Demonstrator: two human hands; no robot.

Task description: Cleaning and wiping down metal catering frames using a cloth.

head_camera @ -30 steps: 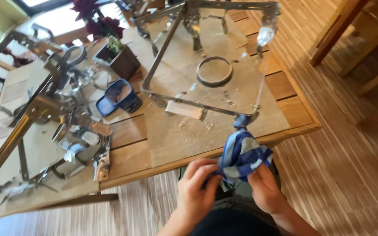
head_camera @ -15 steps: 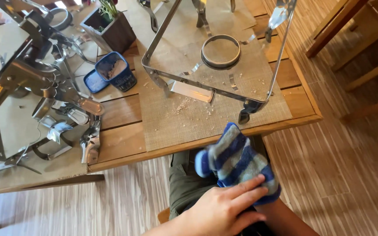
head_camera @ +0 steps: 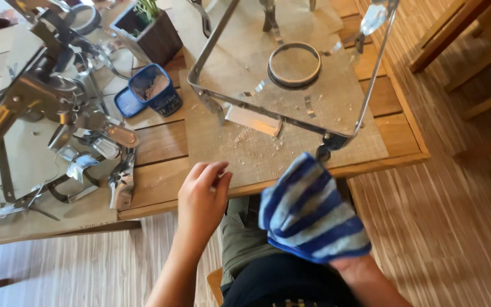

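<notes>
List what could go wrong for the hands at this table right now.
1. The bare left hand hovers at the table edge close to the bent metal scraps, whose edges look sharp; a cut seems possible.
2. Only the right hand wears a striped glove, so the left has no protection if it grips the metal frame.
3. Crumbs and chips on the burlap mat might prick a bare palm.
</notes>
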